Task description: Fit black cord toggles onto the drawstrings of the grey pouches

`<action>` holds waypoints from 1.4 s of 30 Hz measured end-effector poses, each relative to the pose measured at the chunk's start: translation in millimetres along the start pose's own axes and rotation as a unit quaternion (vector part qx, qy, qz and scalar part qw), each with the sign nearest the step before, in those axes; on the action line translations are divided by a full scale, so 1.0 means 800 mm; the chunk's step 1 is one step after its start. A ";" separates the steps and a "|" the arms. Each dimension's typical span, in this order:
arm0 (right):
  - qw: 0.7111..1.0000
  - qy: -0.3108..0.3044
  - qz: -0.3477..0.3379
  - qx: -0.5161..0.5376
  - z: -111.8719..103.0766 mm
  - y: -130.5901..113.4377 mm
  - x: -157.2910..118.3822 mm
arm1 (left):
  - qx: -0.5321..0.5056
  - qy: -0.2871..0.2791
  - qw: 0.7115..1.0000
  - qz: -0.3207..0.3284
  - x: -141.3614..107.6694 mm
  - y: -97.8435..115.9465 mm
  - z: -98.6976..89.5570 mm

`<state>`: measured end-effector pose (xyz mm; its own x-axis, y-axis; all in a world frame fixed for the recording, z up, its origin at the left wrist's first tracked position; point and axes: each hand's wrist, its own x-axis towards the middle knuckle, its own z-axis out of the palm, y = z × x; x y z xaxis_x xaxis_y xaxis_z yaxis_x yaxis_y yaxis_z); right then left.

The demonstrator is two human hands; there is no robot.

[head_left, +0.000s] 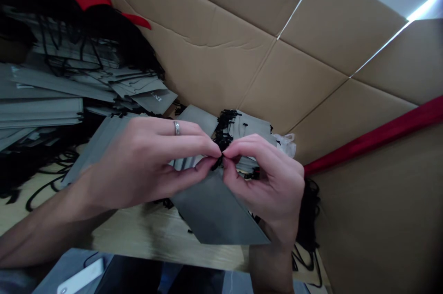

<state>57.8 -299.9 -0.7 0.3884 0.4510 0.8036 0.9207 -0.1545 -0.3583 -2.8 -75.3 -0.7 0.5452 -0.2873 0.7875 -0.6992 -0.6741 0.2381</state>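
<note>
Thumb and forefinger of my left hand (155, 162), which wears a ring, pinch a black cord (218, 163) near the middle of the view. My right hand (265, 174) pinches the same small dark bit of cord from the other side, fingertips almost touching. Just below the fingertips lies a grey card-like sheet (218, 213), tilted, with one corner toward the cord. Whether the cord is fixed to that sheet is hidden by my fingers.
Stacks of grey pieces (41, 111) with black cords fill the left side. Behind my hands lies another grey stack (251, 123). Cardboard walls (207, 31) rise behind, and a red strip (374, 139) crosses at right. The wooden table's (166, 243) front edge is near me.
</note>
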 end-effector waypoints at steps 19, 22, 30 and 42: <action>0.995 0.001 0.065 0.080 -0.001 -0.006 -0.004 | -0.131 0.054 0.990 -0.011 0.002 -0.012 0.014; 0.991 0.003 0.091 0.101 -0.002 -0.006 -0.004 | -0.183 0.040 0.982 -0.033 0.006 -0.015 0.014; 0.987 0.010 0.100 0.126 -0.005 -0.009 -0.004 | -0.262 0.032 0.963 -0.050 0.012 -0.019 0.016; 0.971 0.034 0.173 0.161 -0.001 -0.017 -0.003 | -0.224 0.068 0.972 -0.018 0.004 -0.020 0.021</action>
<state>44.0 -299.7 2.6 0.6846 0.3601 0.6338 0.6791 0.0009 -0.7341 17.8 -76.9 -11.2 0.5281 -0.1553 0.8348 -0.8287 -0.3087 0.4668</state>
